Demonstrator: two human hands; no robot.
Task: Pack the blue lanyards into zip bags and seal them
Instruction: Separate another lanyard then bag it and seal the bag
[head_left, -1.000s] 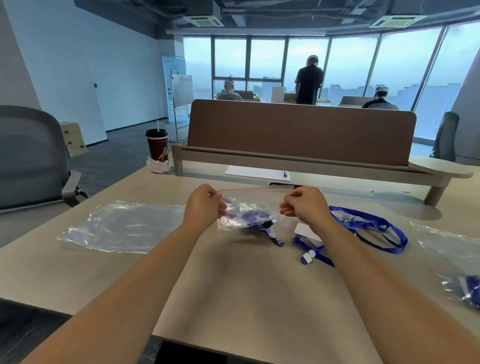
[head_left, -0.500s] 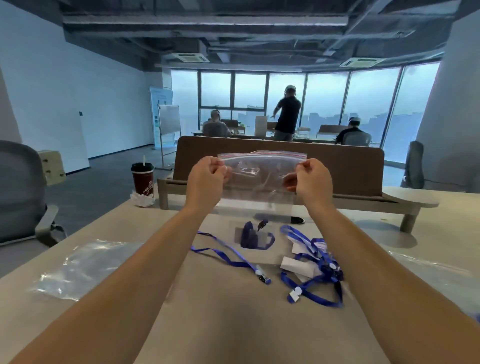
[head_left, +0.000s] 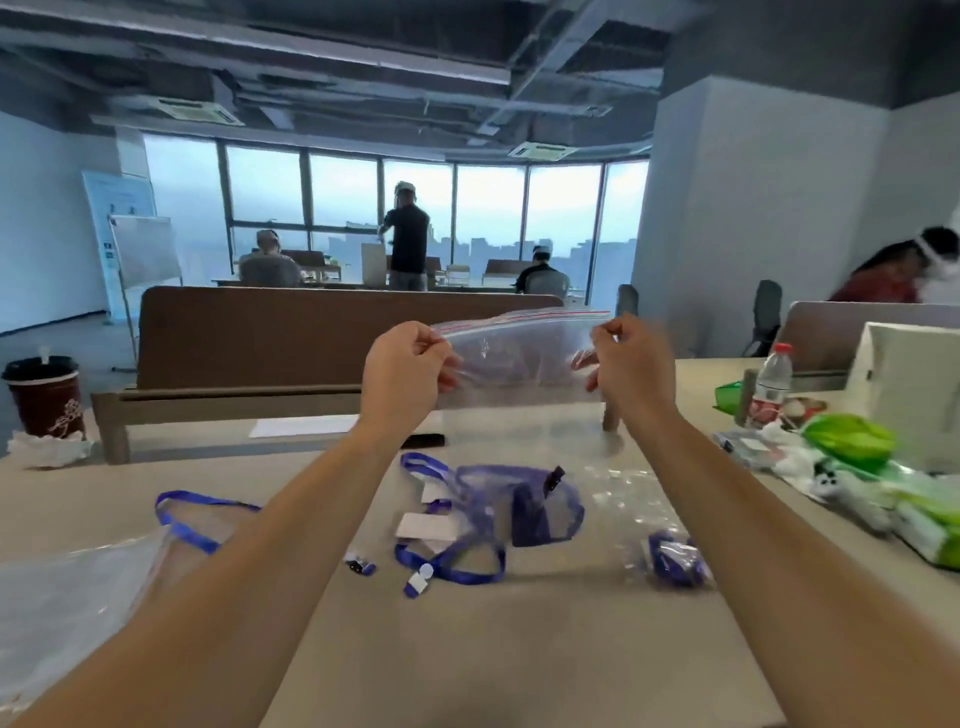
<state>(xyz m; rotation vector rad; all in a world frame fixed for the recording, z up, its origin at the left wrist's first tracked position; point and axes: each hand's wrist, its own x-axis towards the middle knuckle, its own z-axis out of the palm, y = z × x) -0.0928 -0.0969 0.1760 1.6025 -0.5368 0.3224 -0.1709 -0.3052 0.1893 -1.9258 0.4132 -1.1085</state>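
Both hands hold a clear zip bag (head_left: 519, 358) up above the desk by its top strip. My left hand (head_left: 402, 371) pinches the left corner and my right hand (head_left: 631, 364) pinches the right corner. A bundled blue lanyard (head_left: 524, 506) hangs in the bag's lower part, just over the desk. Two loose blue lanyards lie on the desk: one (head_left: 202, 519) beyond my left forearm, the other (head_left: 452, 569) with a white clip between my arms. A packed bag with a blue lanyard (head_left: 672, 558) lies beside my right forearm.
Empty clear bags (head_left: 67, 603) lie at the left front of the beige desk (head_left: 519, 649). A brown divider (head_left: 291, 332) runs across the back, with a dark paper cup (head_left: 44, 397) at its left. A water bottle (head_left: 771, 384) and green packets (head_left: 847, 441) crowd the right side.
The bag rose from the desk into the air, held by its top corners, with the lanyard dropping to its bottom. My view swung upward and to the right.
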